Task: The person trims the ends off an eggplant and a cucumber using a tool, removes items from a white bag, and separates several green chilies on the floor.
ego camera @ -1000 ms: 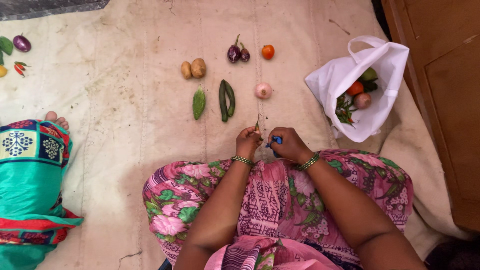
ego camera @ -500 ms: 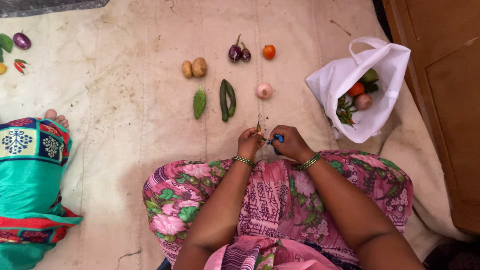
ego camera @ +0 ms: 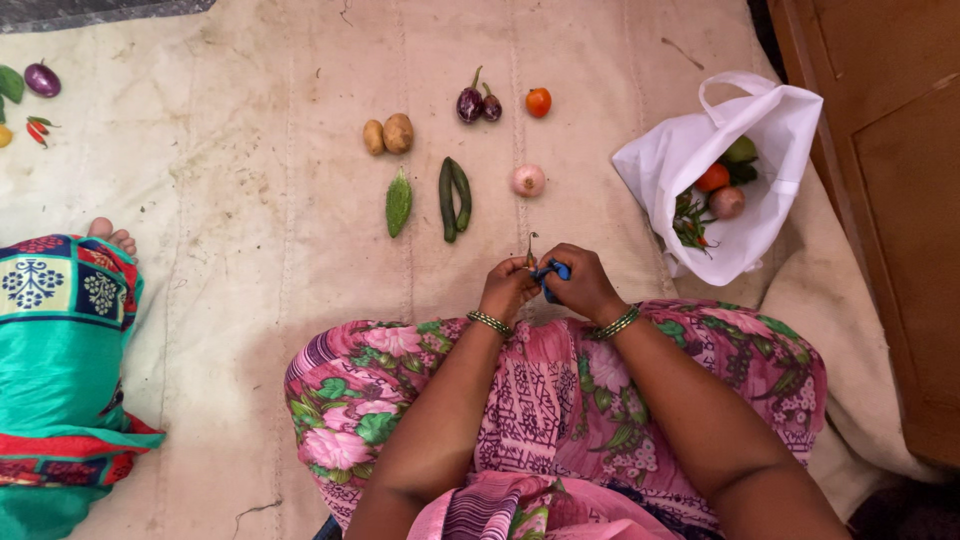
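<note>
Pinched between the fingertips of our left hand [ego camera: 507,290] is a thin green chilli [ego camera: 530,247], its stalk end poking up and away from us, so its long axis runs roughly from our lap toward the rows of vegetables. Our right hand [ego camera: 580,285] is closed around a small blue object [ego camera: 553,270], pressed right against the left hand; what that object is we cannot tell. Both hands hover just above the cloth [ego camera: 250,250], close in front of our knees.

Laid out already on the cloth are two potatoes [ego camera: 388,135], a bitter gourd [ego camera: 399,202], two dark green cucumbers [ego camera: 453,198], an onion [ego camera: 528,180], two small aubergines [ego camera: 477,104] and a tomato [ego camera: 538,101], arranged in loose rows. The white bag [ego camera: 760,120] to our right holds more: a tomato, an onion, something green and a bunch of chillies. We judge the laying-out to be partly done, with the bag's contents left.
</note>
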